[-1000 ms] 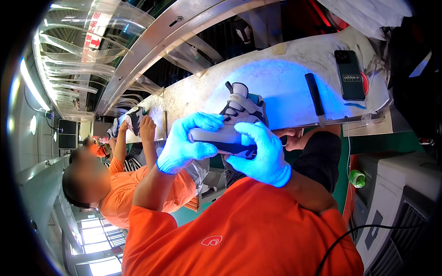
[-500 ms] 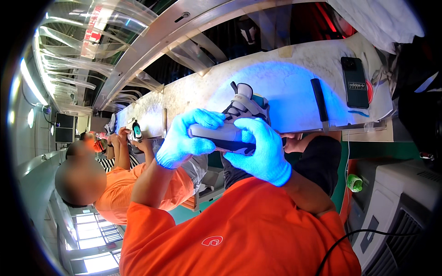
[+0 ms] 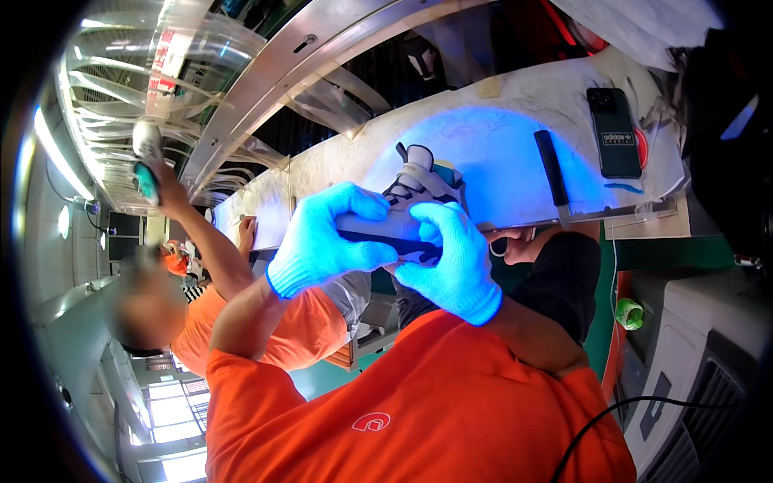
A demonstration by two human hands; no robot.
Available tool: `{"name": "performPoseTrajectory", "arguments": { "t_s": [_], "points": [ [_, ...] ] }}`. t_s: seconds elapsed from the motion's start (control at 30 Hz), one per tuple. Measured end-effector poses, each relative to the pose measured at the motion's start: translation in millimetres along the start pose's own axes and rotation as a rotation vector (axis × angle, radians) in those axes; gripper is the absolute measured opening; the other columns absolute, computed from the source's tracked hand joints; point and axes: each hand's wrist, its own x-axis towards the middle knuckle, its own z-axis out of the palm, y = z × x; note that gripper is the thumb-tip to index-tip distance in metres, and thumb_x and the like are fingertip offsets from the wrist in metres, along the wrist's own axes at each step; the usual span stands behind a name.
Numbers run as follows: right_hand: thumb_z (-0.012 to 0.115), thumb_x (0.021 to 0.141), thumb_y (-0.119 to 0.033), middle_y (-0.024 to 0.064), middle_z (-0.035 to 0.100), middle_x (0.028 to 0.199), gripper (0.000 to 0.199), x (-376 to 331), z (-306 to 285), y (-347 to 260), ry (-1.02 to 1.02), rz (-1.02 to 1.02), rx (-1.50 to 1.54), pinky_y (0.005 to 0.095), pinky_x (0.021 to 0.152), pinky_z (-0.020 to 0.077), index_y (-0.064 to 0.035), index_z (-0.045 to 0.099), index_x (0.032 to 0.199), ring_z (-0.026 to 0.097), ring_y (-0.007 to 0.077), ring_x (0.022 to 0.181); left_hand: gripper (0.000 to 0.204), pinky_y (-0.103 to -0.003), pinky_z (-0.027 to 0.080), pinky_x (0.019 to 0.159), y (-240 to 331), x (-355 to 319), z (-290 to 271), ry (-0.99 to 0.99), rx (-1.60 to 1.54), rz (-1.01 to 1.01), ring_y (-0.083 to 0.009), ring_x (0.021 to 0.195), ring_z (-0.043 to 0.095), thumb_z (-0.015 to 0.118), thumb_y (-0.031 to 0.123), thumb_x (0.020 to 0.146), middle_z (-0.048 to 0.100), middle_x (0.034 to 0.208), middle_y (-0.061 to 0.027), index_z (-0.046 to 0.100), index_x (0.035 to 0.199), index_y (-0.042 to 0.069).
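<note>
Two gloved hands [image 3: 320,244] hold one shoe [image 3: 420,183]; one black-handled tool [image 3: 551,167], one phone [image 3: 614,133]

Blue light [image 3: 499,157] pools across the pale bench [image 3: 334,165] here; the floor [image 3: 676,254] is green, and windows [image 3: 171,409] glow white over there.

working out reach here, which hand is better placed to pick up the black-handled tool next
Probably the right hand: the black-handled tool lies on the bench to its right. The left hand is farther away, at the left end of the shoe. Both hands hold it.
</note>
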Motion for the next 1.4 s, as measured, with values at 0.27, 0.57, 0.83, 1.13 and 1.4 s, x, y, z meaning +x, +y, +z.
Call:
{"name": "performPoseTrajectory", "arguments": {
  "t_s": [0.27, 0.57, 0.83, 1.13, 1.4],
  "points": [
    [0.104, 0.076, -0.023, 0.0113, 0.065, 0.100, 0.054, -27, 0, 9, 0.044, 0.157, 0.049, 0.0414, 0.068, 0.0570, -0.0058, 0.063, 0.105, 0.070, 0.0276, 0.082, 0.052, -0.036, 0.062, 0.098, 7, 3, 2, 0.012, 0.006, 0.013, -0.0213, 0.112, 0.077, 0.106, 0.026, 0.074, 0.080, 0.123, -0.0135, 0.077, 0.110, 0.001],
    [0.105, 0.077, -0.017, 0.0093, 0.066, 0.095, 0.047, -14, -2, 15, 0.092, -0.073, 0.044, 0.0334, 0.061, 0.0562, -0.0026, 0.066, 0.100, 0.069, 0.0190, 0.072, 0.052, -0.038, 0.061, 0.100, -9, 3, -3, -0.035, 0.055, 0.144, -0.0239, 0.115, 0.077, 0.107, 0.024, 0.074, 0.080, 0.124, -0.0141, 0.078, 0.110, 0.001],
    [0.106, 0.074, -0.022, 0.0107, 0.069, 0.102, 0.058, -6, -3, 21, 0.009, -0.034, 0.000, 0.0354, 0.071, 0.0613, -0.0028, 0.069, 0.115, 0.073, 0.0217, 0.085, 0.052, -0.036, 0.060, 0.102, -15, 3, -12, -0.061, -0.005, 0.117, -0.0243, 0.116, 0.076, 0.107, 0.021, 0.073, 0.079, 0.124, -0.0129, 0.077, 0.111, 0.002],
    [0.103, 0.076, -0.024, 0.0153, 0.070, 0.114, 0.076, 3, -2, 21, -0.053, -0.033, -0.018, 0.0427, 0.076, 0.0622, -0.0041, 0.063, 0.138, 0.074, 0.0313, 0.093, 0.055, -0.036, 0.063, 0.089, -2, 7, -7, -0.018, 0.249, 0.176, -0.0265, 0.103, 0.078, 0.109, 0.030, 0.070, 0.079, 0.114, -0.0138, 0.072, 0.101, 0.004],
    [0.105, 0.074, -0.032, 0.0130, 0.068, 0.117, 0.090, 1, -3, 31, -0.115, -0.132, -0.197, 0.0422, 0.080, 0.0596, -0.0036, 0.061, 0.147, 0.069, 0.0279, 0.091, 0.055, -0.035, 0.063, 0.087, -12, 12, -13, -0.030, 0.260, 0.245, -0.0267, 0.101, 0.079, 0.109, 0.030, 0.069, 0.079, 0.113, -0.0156, 0.073, 0.101, 0.004]
  ]
}}
